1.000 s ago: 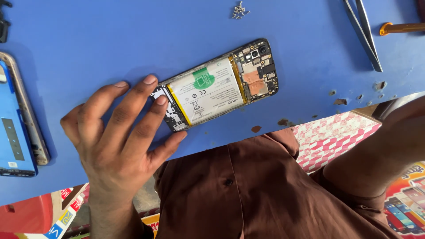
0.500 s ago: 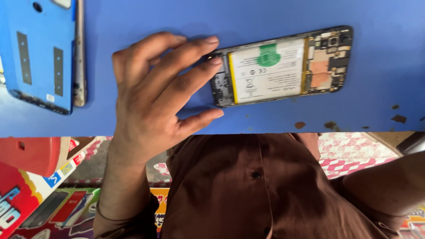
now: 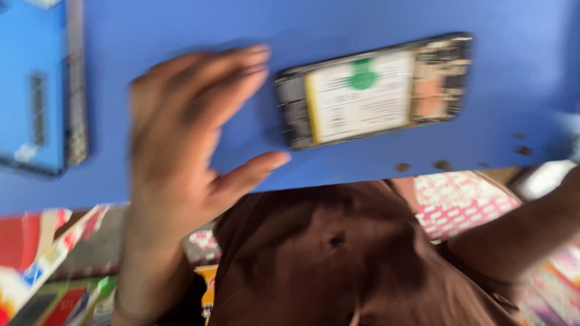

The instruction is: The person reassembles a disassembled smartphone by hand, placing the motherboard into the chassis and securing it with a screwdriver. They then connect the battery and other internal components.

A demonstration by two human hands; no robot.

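A: Now, item one?

B: Phone (image 3: pixel 374 90), back cover off. Lies flat on the blue table (image 3: pixel 302 24), long side running left to right, tilted slightly. Inside: a white battery (image 3: pixel 361 96) edged in yellow, with a green round sticker (image 3: pixel 363 78) near its top edge. Circuit boards (image 3: pixel 436 78) sit at the right end, a darker board strip at the left end. Detail is blurred.

A: Hands?

B: Left hand (image 3: pixel 181 145): open, fingers spread and extended across the table toward the phone's left end. Fingertips (image 3: pixel 257 57) are just beside that end; the blur hides whether they touch it. Thumb points right, below the phone, apart from it. Nothing gripped. Right hand: out of view; only a bare forearm (image 3: pixel 531 229) shows at the lower right, below the table edge.

A: Other stock on the table?

B: Blue panel (image 3: pixel 33 90) at the far left, well apart from the phone, with a grey frame (image 3: pixel 75 84) lying along its right side. Small dark specks (image 3: pixel 423 165) near the table's front edge, below the phone.

A: Below the table?

B: Brown shirt (image 3: pixel 338 253), buttoned. Pink patterned cloth (image 3: pixel 453 205) to its right. Colourful packets (image 3: pixel 54 278) at the lower left, blurred.
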